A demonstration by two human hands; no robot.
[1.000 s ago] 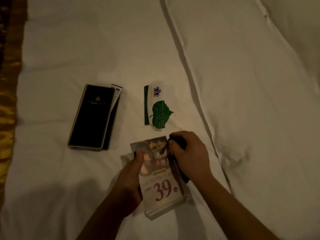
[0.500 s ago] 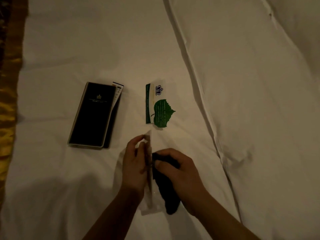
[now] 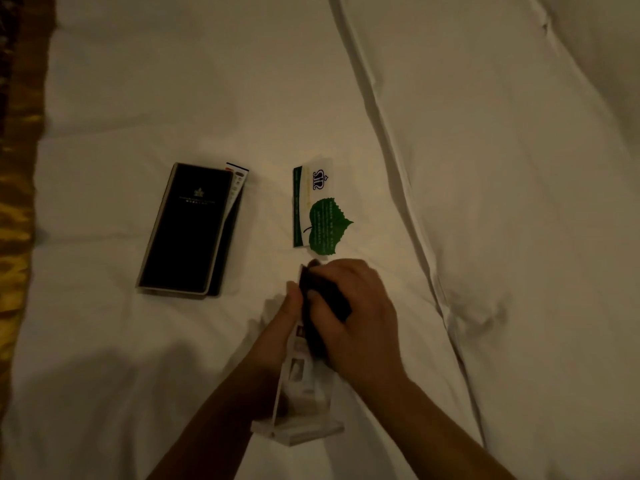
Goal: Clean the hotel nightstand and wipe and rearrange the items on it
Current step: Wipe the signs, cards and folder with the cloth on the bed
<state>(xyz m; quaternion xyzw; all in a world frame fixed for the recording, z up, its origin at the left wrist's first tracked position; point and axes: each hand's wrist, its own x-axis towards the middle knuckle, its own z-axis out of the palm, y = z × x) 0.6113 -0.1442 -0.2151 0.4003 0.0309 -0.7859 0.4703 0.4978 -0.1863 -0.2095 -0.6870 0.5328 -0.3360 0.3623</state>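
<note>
A clear acrylic sign stand (image 3: 300,403) with a printed card inside is held on edge above the white bed sheet (image 3: 138,98), its base toward me. My left hand (image 3: 277,334) grips its left face, thumb at the top edge. My right hand (image 3: 349,313) grips a dark cloth (image 3: 325,296) and presses it against the stand's right face. A black folder (image 3: 188,228) with a card sticking out lies on the sheet to the left. Just beyond my hands lies a white card with a green leaf (image 3: 318,209).
A thick white duvet fold (image 3: 502,202) runs diagonally along the right side. A gold patterned bed runner (image 3: 17,209) borders the sheet on the left.
The stand went from lying face up to standing on edge. My right hand with the cloth has slid up along its right face toward the top.
</note>
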